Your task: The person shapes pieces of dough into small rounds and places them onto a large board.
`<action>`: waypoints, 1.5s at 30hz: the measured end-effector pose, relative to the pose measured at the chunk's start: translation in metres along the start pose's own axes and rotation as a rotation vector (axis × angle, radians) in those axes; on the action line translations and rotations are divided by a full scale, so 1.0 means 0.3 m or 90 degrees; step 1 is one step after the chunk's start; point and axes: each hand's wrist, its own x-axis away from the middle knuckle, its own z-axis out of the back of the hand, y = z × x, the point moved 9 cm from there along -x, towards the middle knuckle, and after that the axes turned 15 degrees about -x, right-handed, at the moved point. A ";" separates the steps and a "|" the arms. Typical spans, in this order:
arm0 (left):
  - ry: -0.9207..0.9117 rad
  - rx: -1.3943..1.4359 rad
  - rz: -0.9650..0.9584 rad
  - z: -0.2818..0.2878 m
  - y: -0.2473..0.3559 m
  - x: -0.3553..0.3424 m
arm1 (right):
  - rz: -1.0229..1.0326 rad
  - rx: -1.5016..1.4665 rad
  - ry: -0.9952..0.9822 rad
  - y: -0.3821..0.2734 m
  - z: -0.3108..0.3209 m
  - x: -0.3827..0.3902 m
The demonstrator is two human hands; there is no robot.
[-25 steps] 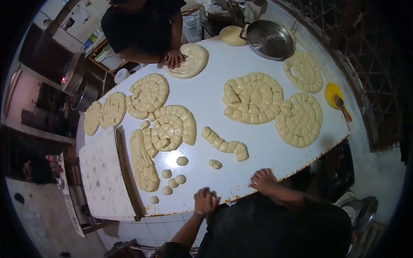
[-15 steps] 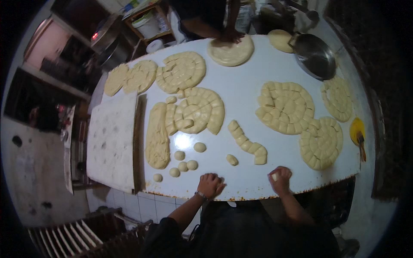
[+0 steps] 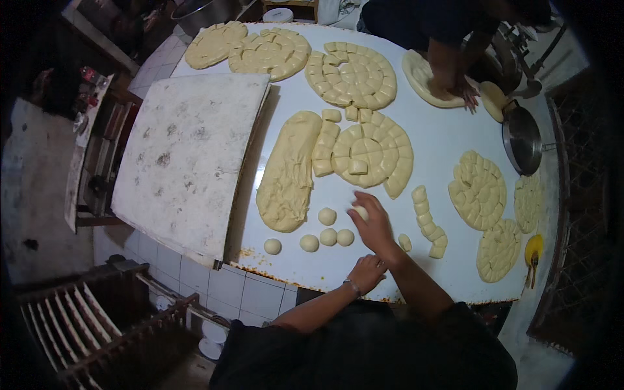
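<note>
My right hand reaches across to the left, over my left wrist side, with its thumb and fingers curved around a pale dough ball. My left hand, with a bracelet at the wrist, rests near the table's front edge, fingers curled down; anything under them is hidden. Several more dough balls lie just left of my hands. To the right are a small oblong dough piece and a scored strip of dough. A long rough dough slab lies behind the balls.
Scored dough rounds cover much of the white table. A large floury board takes up the left. Across the table, a co-worker's hands press a dough round. A metal pan and yellow dish sit right.
My right hand has moved left and away from me to a dough ball. My left hand stays by the front edge. The view has shifted left. The co-worker now leans in with both hands.
</note>
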 end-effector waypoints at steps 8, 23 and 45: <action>0.217 0.240 0.494 0.735 -0.683 0.175 | -0.065 0.410 -0.019 0.133 -0.487 -0.520; 0.181 -0.057 0.198 0.607 -0.246 -0.107 | -0.095 0.594 0.224 0.420 0.719 0.988; 0.258 -0.294 0.296 0.066 -0.145 0.287 | -0.076 0.364 0.353 0.574 0.965 0.937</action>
